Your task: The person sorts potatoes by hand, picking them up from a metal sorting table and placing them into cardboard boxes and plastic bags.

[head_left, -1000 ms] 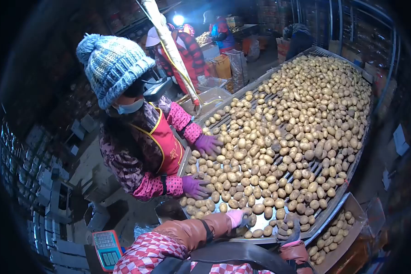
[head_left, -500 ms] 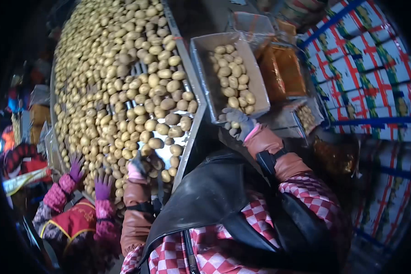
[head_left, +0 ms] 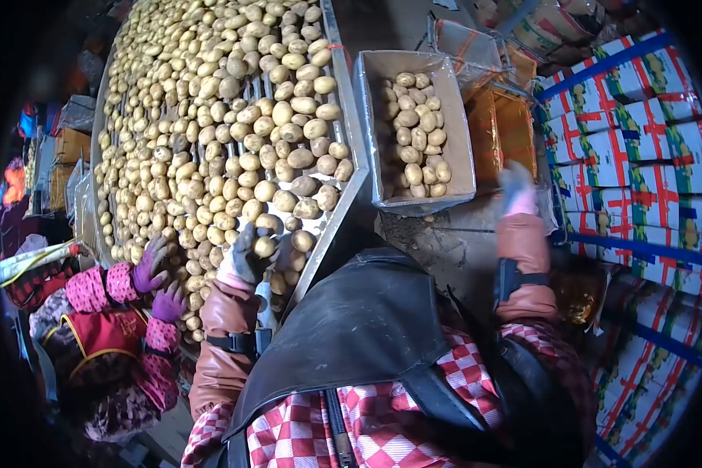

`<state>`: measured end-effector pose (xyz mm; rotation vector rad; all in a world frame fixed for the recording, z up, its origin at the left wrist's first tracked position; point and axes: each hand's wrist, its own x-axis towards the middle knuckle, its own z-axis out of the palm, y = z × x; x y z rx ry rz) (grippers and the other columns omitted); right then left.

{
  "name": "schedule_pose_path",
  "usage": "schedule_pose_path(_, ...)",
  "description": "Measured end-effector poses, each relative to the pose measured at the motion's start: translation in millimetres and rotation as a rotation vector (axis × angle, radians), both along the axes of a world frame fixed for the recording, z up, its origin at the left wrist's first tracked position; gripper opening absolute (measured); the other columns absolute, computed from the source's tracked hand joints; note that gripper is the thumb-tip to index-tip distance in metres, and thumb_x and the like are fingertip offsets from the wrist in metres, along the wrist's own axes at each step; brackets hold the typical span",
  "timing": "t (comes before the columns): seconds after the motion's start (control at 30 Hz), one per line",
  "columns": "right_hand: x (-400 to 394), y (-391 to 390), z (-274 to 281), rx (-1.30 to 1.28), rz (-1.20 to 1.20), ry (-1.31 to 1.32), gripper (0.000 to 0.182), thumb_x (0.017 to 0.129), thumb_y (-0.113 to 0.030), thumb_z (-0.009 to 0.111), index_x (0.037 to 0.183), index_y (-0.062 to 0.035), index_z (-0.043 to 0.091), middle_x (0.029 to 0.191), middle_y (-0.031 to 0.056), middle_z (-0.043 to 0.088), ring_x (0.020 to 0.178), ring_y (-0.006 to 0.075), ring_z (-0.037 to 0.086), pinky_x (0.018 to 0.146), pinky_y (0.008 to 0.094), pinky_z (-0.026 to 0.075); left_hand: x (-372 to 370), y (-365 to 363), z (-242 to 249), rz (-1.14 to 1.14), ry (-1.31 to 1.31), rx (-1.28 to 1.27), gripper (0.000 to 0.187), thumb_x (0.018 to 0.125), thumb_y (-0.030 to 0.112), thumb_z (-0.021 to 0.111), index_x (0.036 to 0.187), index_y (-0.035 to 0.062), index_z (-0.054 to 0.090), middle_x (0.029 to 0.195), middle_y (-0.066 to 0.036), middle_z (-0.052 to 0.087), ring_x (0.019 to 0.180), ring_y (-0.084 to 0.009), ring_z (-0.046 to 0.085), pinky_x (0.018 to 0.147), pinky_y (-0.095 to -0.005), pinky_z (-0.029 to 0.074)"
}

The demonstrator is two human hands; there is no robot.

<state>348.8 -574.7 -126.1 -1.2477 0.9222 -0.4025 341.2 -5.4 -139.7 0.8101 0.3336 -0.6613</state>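
My left hand (head_left: pixel 244 256), in a grey glove, is at the near right corner of the sorting table (head_left: pixel 354 187). Its fingers curl around a potato (head_left: pixel 264 246), with more potatoes (head_left: pixel 285 200) lying loose around it. My right hand (head_left: pixel 516 187), also gloved, is out to the right of the lined cardboard box (head_left: pixel 464 160). Motion smears its fingers, so I cannot make out what they hold. Inside the box lies a heap of potatoes (head_left: pixel 417 136). The smaller crate beneath my right hand is mostly hidden.
Purple-gloved hands (head_left: pixel 150 265) of another person reach over the table's near left edge. Behind my right hand stands an orange-brown lined box (head_left: pixel 515 129). Stacked printed cartons (head_left: pixel 600 148) with red and blue straps fill the right side. A crumpled wrapped bundle (head_left: pixel 581 296) lies near them.
My right hand has moved right, away from the box's near edge, where it held small potatoes. My left hand has closed on a potato. The view has shifted, and the co-worker's hands have drawn together.
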Motion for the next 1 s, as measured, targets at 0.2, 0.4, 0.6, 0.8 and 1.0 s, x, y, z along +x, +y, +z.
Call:
schedule_pose_path(0.2,23,259,17,0.315,1.159,-0.194,0.039,0.094,-0.028,0.056,0.128,-0.0081,0.056,0.104,0.0141,0.067,0.065,0.0145,0.06,0.06,0.0234,0.053,23,-94,69,-0.128,-0.063,0.123,0.057,0.097,0.047,0.051,0.137,0.0071,0.044,0.118,-0.014,0.057,0.098,-0.0232,0.062,0.082,-0.0373,0.054)
schedule_pose_path(0.4,37,208,-7,0.685,0.91,-0.045,0.038,0.089,-0.034,0.062,0.115,-0.0063,0.057,0.086,0.0076,0.062,0.059,0.0122,0.056,0.05,0.0228,0.045,5,-45,11,-0.037,-0.22,0.803,0.037,0.097,0.026,0.057,0.13,0.0067,0.056,0.107,-0.004,0.066,0.092,-0.0166,0.064,0.079,-0.0305,0.052)
schedule_pose_path(0.6,67,162,-25,0.567,0.356,0.02,0.065,0.089,-0.05,0.062,0.137,-0.0104,0.043,0.13,0.0188,0.048,0.103,0.0385,0.06,0.082,0.0424,0.056,-30,-38,9,-0.852,-0.902,1.622,0.079,0.079,0.036,0.073,0.146,0.0139,0.036,0.149,-0.017,0.033,0.14,-0.0398,0.026,0.114,-0.0509,0.025)
schedule_pose_path(0.8,-10,173,-31,0.637,0.513,-0.058,0.062,0.091,-0.034,0.065,0.14,-0.0094,0.037,0.13,0.0203,0.05,0.098,0.036,0.063,0.078,0.0447,0.054,-11,-20,-16,-0.782,-1.095,1.773,0.075,0.082,0.04,0.067,0.147,0.0187,0.035,0.152,-0.012,0.033,0.139,-0.0347,0.03,0.111,-0.0597,0.021)
schedule_pose_path(1.0,-89,131,-21,0.572,0.518,0.101,0.053,0.093,-0.036,0.062,0.136,-0.0104,0.047,0.115,0.0117,0.063,0.087,0.0237,0.065,0.07,0.0344,0.052,-5,-18,-35,-0.592,-0.936,1.991,0.068,0.087,0.036,0.063,0.147,0.0216,0.034,0.152,-0.008,0.033,0.139,-0.0314,0.03,0.112,-0.0557,0.024)
